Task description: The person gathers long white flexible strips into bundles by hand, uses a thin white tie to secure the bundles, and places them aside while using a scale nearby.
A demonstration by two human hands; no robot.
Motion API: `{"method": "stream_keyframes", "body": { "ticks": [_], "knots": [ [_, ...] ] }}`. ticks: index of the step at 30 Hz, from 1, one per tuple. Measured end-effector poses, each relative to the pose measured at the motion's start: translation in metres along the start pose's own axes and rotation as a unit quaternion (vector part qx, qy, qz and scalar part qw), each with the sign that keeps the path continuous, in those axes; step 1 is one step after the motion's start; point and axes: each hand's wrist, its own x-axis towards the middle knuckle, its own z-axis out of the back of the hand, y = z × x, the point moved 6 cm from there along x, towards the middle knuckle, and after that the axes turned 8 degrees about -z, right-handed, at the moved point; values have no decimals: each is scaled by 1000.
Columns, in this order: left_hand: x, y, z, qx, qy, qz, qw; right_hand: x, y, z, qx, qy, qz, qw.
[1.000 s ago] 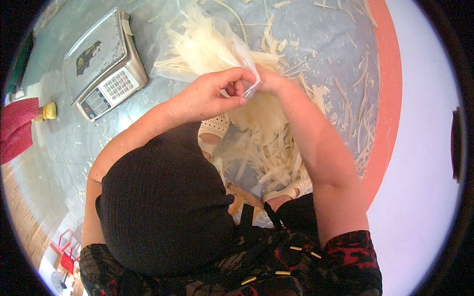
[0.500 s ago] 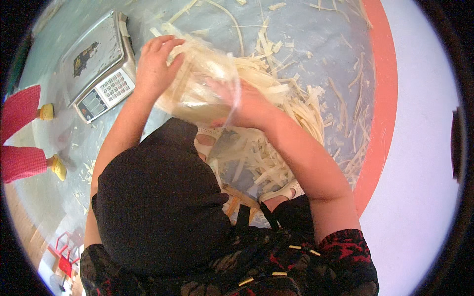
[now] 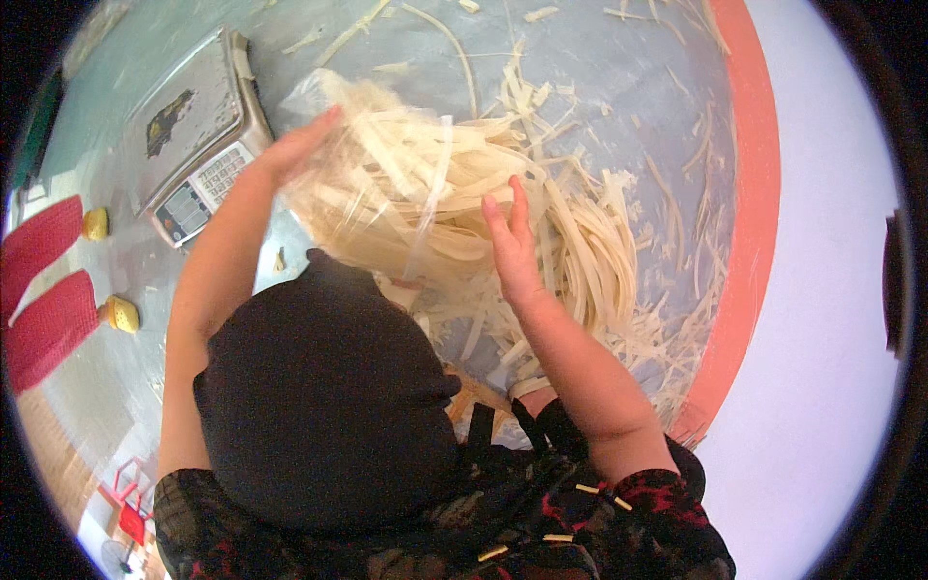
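A clear plastic bag (image 3: 425, 208) lies tilted in the middle, full of long, flat, pale strips that look like dried strips of food. My left hand (image 3: 302, 145) holds the bag at its left end, fingers stretched along the film and partly blurred. Just off the bag's open right end, my right hand (image 3: 512, 242) is open, its fingers apart and nothing in them. More pale strips (image 3: 599, 232) spill in a curved heap from the bag's mouth and to its right. Black cloth in the lower middle hides what lies beneath it.
A scale (image 3: 208, 135) with a metal platform and keypad stands at upper left. Loose strips and scraps (image 3: 527, 92) litter the grey sheet. A red band (image 3: 754, 193) edges the sheet at right. Another person's pink trouser legs (image 3: 48, 300) and yellow shoes are at left.
My right hand has come out of the bag and moved right, now empty. My left hand has shifted down along the bag. The bag's packed strips show more plainly.
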Motion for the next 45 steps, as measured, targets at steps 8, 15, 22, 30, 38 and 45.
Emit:
{"method": "stream_keyframes", "body": {
  "ticks": [8,15,22,30,38,45],
  "knots": [
    [-27,-21,-55,481,-102,-170,854,-16,19,15,-226,113,25,967],
    [-78,-108,-79,382,-244,-394,800,-11,-17,168,-447,-233,82,860],
    [-79,-113,-140,347,-71,-294,888,7,-105,197,-506,-118,-104,848],
    [-81,-119,-146,406,-63,-257,875,2,-119,189,-517,-101,-60,848],
    [-75,-97,-127,279,-77,-136,947,8,-125,200,-497,-126,-40,858],
    [-68,-79,-116,54,-24,-46,997,0,-78,222,-449,-91,-82,885]
  ]
}}
